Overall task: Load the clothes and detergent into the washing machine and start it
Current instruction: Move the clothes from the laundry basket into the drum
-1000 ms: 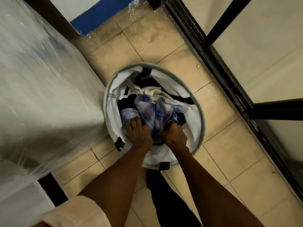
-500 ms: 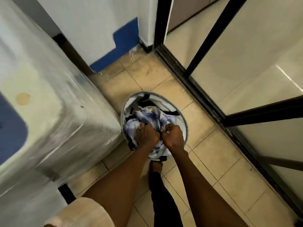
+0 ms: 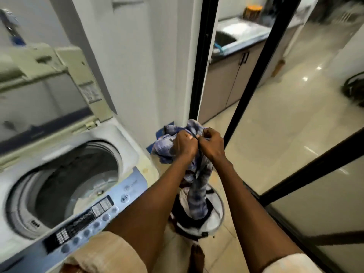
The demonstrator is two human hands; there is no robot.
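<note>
Both hands are up at chest height beside the washer (image 3: 65, 174), clenched close together on a bunched blue plaid shirt (image 3: 177, 142). The left hand (image 3: 184, 144) grips the bundle from the washer side and the right hand (image 3: 211, 143) pinches the cloth just beside it. A long tail of the shirt hangs straight down between the forearms and its lower end sits in the basket (image 3: 217, 217) on the floor, among other clothes that look dark and white.

The washer stands to the left with its lid (image 3: 45, 75) raised and the drum (image 3: 74, 186) open; blur keeps me from telling what lies inside. The panel (image 3: 94, 217) with its row of buttons faces the person. No detergent shows anywhere in view.

As I judge it, the shirt is on its way to the drum, and the risks sit in that hanging tail. It could drag other pieces out of the basket onto the tile, or tip the light basket over if it is tangled in them. Swung sideways, the tail could catch on the washer's front corner or drape across the panel and press a button. If the shirt drops short, part may lie over the drum rim and keep the lid from closing.
</note>
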